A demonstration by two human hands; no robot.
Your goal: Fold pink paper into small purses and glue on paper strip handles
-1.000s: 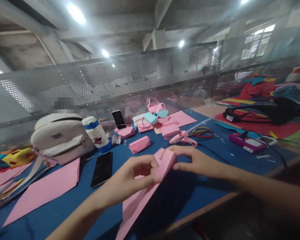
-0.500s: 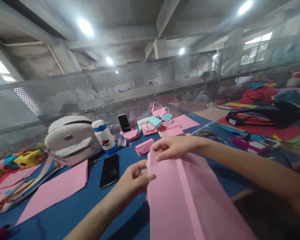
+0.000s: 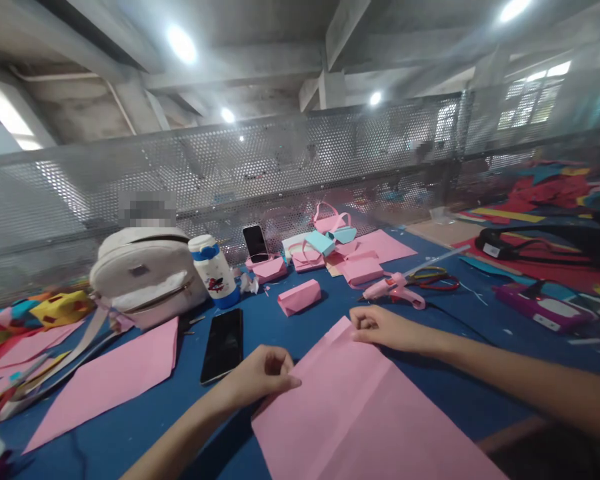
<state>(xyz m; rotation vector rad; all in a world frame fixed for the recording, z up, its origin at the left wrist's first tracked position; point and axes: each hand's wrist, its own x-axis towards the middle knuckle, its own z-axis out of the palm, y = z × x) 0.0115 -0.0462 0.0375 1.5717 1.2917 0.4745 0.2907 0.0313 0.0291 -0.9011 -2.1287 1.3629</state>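
Pink paper (image 3: 350, 400), one large sheet with straight creases, fills the lower middle of my head view, in front of me over a blue table (image 3: 265, 327). My hands are apart, each pinching it: my left hand (image 3: 260, 375) grips the left edge between thumb and fingers, and my right hand (image 3: 384, 328) grips near the far corner, fingers curled. I cannot tell how much of the sheet rests on the table. Just beyond my right hand lies a pink glue gun (image 3: 393, 290), with scissors (image 3: 425, 279) beside it. Farther left sits a small folded pink piece (image 3: 300, 297). A black phone (image 3: 223, 347) lies flat near my left hand. Behind it stand a white and blue bottle (image 3: 215, 272) and a pale backpack (image 3: 143, 283). Toward the back, small pink and turquoise paper bags (image 3: 321, 243) cluster before a perforated metal screen (image 3: 380, 147).
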